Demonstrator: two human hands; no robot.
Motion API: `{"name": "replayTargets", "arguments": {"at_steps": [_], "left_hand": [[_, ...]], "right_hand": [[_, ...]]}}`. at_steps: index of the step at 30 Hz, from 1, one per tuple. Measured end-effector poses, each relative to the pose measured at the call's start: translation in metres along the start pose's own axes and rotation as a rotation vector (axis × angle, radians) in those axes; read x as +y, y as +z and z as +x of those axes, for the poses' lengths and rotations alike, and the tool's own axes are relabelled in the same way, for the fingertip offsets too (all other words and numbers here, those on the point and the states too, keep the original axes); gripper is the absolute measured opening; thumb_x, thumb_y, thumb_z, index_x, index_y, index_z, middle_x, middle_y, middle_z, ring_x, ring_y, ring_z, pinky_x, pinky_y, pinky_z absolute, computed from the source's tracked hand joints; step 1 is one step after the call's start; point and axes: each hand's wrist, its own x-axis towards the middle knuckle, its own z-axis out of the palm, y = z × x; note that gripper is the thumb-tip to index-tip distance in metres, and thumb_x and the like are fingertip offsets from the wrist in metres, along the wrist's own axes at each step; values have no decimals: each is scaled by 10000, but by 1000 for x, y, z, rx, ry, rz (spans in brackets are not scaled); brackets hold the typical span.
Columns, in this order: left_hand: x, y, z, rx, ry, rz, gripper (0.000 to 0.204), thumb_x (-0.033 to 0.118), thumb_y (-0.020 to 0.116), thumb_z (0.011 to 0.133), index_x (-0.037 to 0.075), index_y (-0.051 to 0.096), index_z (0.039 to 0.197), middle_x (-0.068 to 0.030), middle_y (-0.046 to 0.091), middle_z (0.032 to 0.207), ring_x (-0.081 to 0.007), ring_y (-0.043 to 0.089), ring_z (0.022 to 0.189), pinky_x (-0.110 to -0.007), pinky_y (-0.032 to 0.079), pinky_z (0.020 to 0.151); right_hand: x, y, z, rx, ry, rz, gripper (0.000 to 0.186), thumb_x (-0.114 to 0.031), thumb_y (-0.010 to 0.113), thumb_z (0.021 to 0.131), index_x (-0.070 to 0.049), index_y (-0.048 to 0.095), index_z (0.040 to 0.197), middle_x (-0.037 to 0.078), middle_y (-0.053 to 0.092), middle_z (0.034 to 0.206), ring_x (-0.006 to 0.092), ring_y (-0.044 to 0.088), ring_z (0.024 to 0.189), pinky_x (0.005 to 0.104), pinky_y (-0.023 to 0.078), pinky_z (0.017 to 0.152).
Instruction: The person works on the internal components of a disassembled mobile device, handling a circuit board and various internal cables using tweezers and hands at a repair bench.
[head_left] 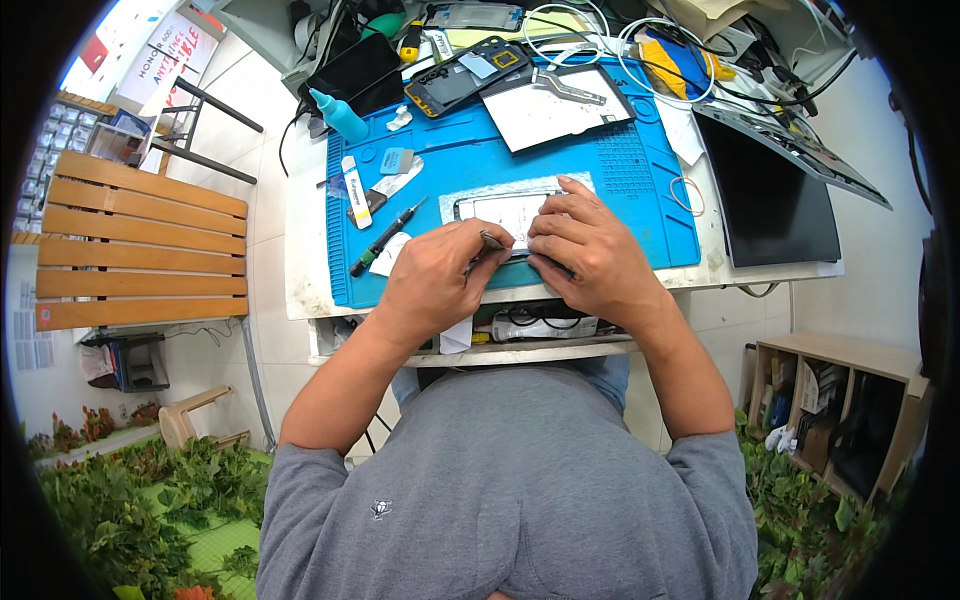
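My left hand pinches a small dark metal tool at the near left of a phone part with a white face and dark frame. The part lies on a clear bubbly sheet on the blue mat. My right hand grips the part's right side with curled fingers. A green-and-black screwdriver and a white strip lie to the left. The underside of what I hold is hidden.
A blue dropper bottle, an opened phone, a white board and tangled cables crowd the back. Dark screens stand at the right. A slatted wooden seat is left; a cubby shelf is lower right.
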Motion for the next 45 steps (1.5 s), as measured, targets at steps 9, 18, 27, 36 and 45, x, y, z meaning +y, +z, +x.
{"name": "replayTargets", "arguments": {"at_steps": [9, 18, 27, 36, 45], "left_hand": [[-2, -2, 2, -33, -55, -54, 167, 21, 890, 977, 50, 812, 1122, -105, 861, 1062, -264, 851, 921, -362, 661, 789], [-3, 1, 0, -33, -37, -29, 203, -23, 855, 985, 62, 767, 1148, -114, 860, 1052, -300, 858, 964, -385, 655, 834], [2, 0, 4, -14, -55, -52, 161, 3, 859, 1001, 43, 779, 1135, -118, 848, 1035, -289, 839, 934, -381, 637, 821], [-5, -1, 2, -55, -79, -74, 166, 12, 864, 1006, 48, 775, 1141, -118, 847, 1053, -285, 832, 969, -386, 633, 852], [-2, 7, 2, 3, -21, -57, 192, -17, 856, 999, 49, 768, 1156, -117, 845, 1051, -276, 842, 949, -375, 652, 815]], "right_hand": [[-4, -18, -9, 28, 83, -61, 347, -82, 942, 822, -49, 800, 1137, 96, 778, 1234, 332, 693, 1290, 585, 468, 1333], [2, -27, -44, 122, 258, -132, 392, -102, 963, 813, -71, 795, 1166, 87, 788, 1224, 338, 687, 1211, 489, 543, 1063], [2, -16, -46, 157, 254, -133, 237, -109, 945, 855, -64, 817, 1049, 69, 794, 1161, 319, 691, 1167, 484, 542, 1054], [-5, -9, -45, 159, 156, -215, 225, -52, 907, 834, -82, 826, 1043, 37, 783, 1150, 288, 692, 1157, 490, 530, 1063], [-2, -4, -49, 173, 165, -192, 229, -52, 903, 840, -79, 833, 1057, 39, 801, 1154, 279, 710, 1153, 494, 519, 1083]]}}
